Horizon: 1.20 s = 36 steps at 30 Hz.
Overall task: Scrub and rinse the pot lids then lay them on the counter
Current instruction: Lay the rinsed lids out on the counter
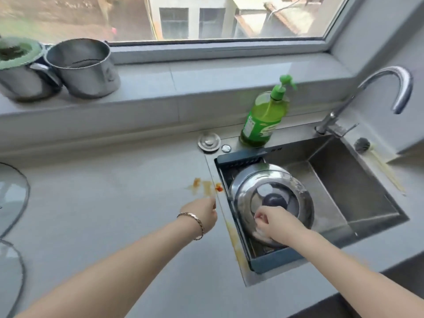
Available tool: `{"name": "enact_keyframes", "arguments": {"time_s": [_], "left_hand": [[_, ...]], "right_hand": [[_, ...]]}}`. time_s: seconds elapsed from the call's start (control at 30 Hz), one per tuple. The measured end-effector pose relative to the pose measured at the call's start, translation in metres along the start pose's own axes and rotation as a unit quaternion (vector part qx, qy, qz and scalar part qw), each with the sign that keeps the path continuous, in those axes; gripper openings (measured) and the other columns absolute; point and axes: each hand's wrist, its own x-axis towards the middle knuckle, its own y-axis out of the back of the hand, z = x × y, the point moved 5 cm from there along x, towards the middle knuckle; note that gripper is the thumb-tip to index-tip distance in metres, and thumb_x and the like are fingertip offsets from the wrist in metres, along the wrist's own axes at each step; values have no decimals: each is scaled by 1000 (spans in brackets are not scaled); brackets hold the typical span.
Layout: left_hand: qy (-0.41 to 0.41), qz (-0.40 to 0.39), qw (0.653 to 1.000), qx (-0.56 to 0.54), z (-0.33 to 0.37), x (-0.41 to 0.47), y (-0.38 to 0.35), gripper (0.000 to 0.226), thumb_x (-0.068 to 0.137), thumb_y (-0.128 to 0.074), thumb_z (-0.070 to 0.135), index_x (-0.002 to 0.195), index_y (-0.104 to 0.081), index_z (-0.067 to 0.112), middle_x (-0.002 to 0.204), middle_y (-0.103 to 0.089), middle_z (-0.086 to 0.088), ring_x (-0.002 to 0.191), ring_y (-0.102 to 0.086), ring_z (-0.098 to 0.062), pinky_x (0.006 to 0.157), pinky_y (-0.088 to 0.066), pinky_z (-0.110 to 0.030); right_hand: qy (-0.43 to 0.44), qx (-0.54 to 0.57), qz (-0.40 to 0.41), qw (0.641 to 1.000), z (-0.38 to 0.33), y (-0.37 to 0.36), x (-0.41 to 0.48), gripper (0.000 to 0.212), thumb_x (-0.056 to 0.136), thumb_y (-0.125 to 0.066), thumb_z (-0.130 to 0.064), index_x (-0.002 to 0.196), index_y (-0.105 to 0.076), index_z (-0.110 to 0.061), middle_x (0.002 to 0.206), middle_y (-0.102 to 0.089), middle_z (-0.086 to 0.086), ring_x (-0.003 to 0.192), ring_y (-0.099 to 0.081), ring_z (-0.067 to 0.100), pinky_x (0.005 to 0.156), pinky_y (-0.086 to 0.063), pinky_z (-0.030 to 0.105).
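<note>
A steel pot lid [270, 187] with a dark knob lies dome-up on a dark drain tray [270, 260] in the left part of the sink [358, 180]. My right hand [275, 226] is on the lid's near side, its fingers curled round a whitish cloth [260, 234] pressed against the metal. My left hand [203, 213] is low over the counter just left of the sink edge, beside orange stains [206, 185]; its fingers are turned away and hidden. Two glass lids [13, 193] [11, 271] lie on the counter at the far left.
A green soap bottle [263, 118] stands behind the sink, with the faucet [376, 88] at the right. Two steel pots [85, 67] [20, 67] sit on the window ledge. A sink plug [209, 141] lies by the sink's back corner, and a dark brush [362, 145] at its right.
</note>
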Motion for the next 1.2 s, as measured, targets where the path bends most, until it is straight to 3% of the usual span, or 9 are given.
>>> {"name": "enact_keyframes", "arguments": {"time_s": [0.13,0.27,0.47,0.63,0.73,0.83,0.9,1.07,1.2], "left_hand": [[-57,22,998,18,113,53,-18,39,92,-48,32,127,-40,17,127,-47,-10,109,-54,-30,82,-46,-36],[-80,-32,995,59,177,96,-56,52,88,-56,32,132,-32,18,135,-32,-14,112,-50,-36,78,-44,-38],[-42,-51,998,23,183,116,-74,42,88,-55,22,125,-39,12,127,-38,-16,98,-57,-38,82,-47,-38],[-55,66,989,-119,177,99,-19,29,87,-54,26,112,-45,13,111,-44,-7,89,-53,-28,75,-44,-30],[-39,152,973,-166,160,83,28,20,88,-52,23,102,-42,14,101,-47,-4,84,-53,-25,71,-44,-34],[-10,203,966,-162,133,67,60,19,89,-48,19,106,-43,12,95,-50,-2,79,-48,-21,66,-34,-27],[20,219,963,-154,112,56,71,20,91,-46,18,109,-43,11,94,-49,-1,79,-45,-21,65,-30,-26],[78,219,967,-108,60,25,81,22,92,-44,23,112,-40,13,98,-53,-4,78,-48,-26,68,-35,-28],[110,201,971,-63,24,4,83,23,93,-44,24,112,-40,11,108,-54,-10,84,-56,-33,68,-40,-31]], "right_hand": [[-56,-4,42,998,93,33,7,20,91,-45,-26,102,-63,-23,101,-67,1,91,-61,23,75,-48,30],[-91,-11,65,994,148,44,15,22,93,-41,-24,102,-61,-22,102,-66,0,91,-59,21,67,-41,26],[-121,86,134,980,192,56,20,21,91,-45,-17,100,-64,-17,100,-65,3,89,-58,21,73,-46,30],[-141,155,248,946,210,79,22,24,89,-45,-8,106,-62,-10,106,-60,7,84,-52,22,69,-39,29],[-120,107,182,970,193,74,45,26,91,-45,-14,113,-57,-11,114,-55,9,90,-53,25,71,-38,29],[-34,40,67,996,142,50,78,32,94,-44,-28,123,-49,-17,121,-48,10,102,-52,29,81,-44,34],[-1,28,20,999,101,32,95,34,94,-45,-24,126,-45,-12,124,-47,11,111,-52,31,90,-45,36],[-6,-120,-4,993,56,14,122,38,94,-40,-15,131,-40,-10,131,-39,14,116,-51,29,95,-41,34],[-38,-179,25,983,63,34,126,41,91,-45,-16,132,-41,-12,128,-43,19,111,-54,25,83,-45,28]]}}
